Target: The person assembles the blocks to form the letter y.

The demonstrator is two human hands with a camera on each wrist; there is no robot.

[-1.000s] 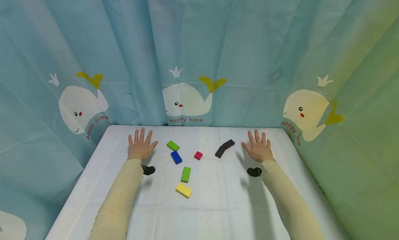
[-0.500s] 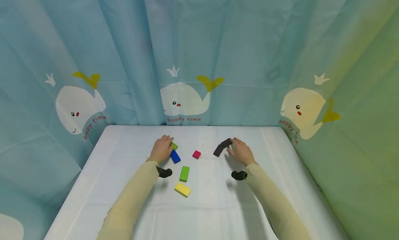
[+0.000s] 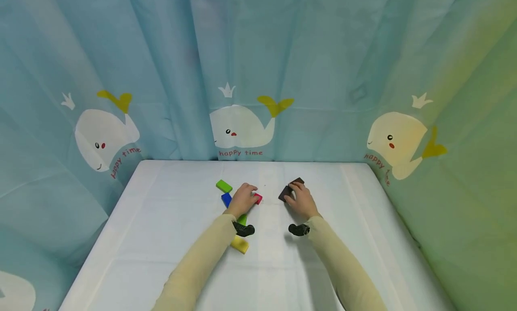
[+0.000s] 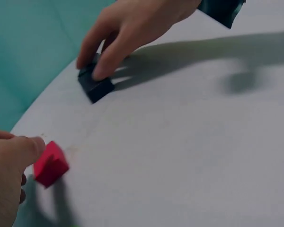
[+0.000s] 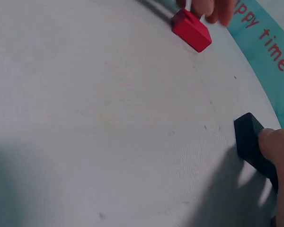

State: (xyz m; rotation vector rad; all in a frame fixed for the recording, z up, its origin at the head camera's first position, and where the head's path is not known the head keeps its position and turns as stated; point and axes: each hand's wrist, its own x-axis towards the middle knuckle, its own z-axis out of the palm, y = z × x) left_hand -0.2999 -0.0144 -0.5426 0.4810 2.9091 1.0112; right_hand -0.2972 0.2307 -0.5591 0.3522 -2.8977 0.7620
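Left hand (image 3: 242,199) pinching the red block (image 4: 50,164), bare cloth (image 3: 274,266) right of it. Right hand (image 3: 300,201) grips the black block (image 5: 253,144), table's far edge beyond

left hand (image 3: 242,199) hides part of red block (image 3: 258,198), grip unclear | right hand (image 3: 300,201) covers dark blocks (image 3: 287,192) | green block (image 3: 242,219) mostly behind left wrist | left wrist view blurred

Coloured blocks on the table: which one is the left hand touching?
The small red block. The left hand has its fingertips on it, while the two green blocks, the blue block and the yellow block lie untouched.
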